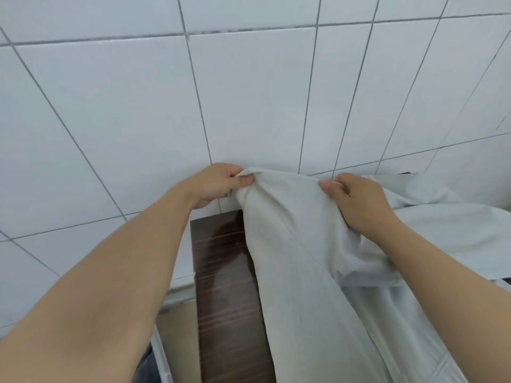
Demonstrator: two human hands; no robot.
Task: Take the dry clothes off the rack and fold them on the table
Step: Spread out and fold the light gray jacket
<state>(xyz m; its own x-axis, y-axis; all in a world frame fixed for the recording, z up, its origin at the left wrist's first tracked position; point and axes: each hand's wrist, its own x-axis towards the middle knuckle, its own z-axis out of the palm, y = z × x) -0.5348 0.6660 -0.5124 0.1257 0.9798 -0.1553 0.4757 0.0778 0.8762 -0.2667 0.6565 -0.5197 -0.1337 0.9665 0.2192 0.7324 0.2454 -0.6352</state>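
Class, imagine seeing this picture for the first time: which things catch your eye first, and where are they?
A pale grey-green cloth garment fills the lower right, draped over a dark brown wooden table. The left hand and right hand pinch its upper edge at centre. Behind them, a white tiled wall covers the upper half.

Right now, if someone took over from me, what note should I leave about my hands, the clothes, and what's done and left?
Left hand: grip pinching the top edge of the pale garment.
Right hand: gripping the same edge further right.
Garment: held up before the tiled wall, hanging down over the dark table; more pale cloth lies on the right.
Done: garment is off the rack.
Left: lay it flat and fold it. Rack not in view.
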